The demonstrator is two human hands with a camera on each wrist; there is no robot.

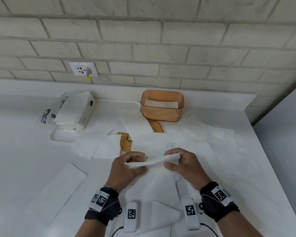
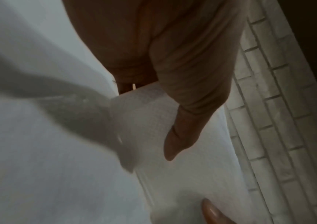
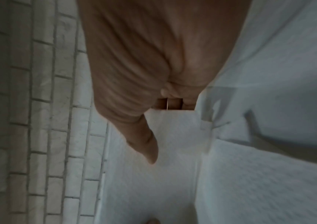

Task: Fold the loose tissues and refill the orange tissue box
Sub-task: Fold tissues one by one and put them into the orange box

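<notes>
From the head view, the person stands at a white desk (image 1: pixel 24 168) and holds one folded tissue (image 1: pixel 152 161) in the air, in front of the orange box (image 1: pixel 161 106). The left hand (image 1: pixel 126 165) pinches its left end and the right hand (image 1: pixel 184 164) pinches its right end, so each grip is closed on the tissue. The box is open, with some folded sheets already lying inside. Its orange lid (image 1: pixel 126 141) lies in front of the box, partly covered by loose tissues (image 1: pixel 91 137) spread flat on the desk. To the left of the box is an opened tissue pack (image 1: pixel 70 110).

In the left wrist view, the thumb (image 2: pixel 180 133) lies on top of the white sheet and the other fingers are under it.

In the right wrist view it is the same: the thumb (image 3: pixel 146 145) presses on the sheet from above, and the picture is blurred.

I think the fold of this sheet is being finished. The next move should carry it forward to the box and lay it flat on the sheets inside, keeping both ends pinched so that the fold does not open.
</notes>
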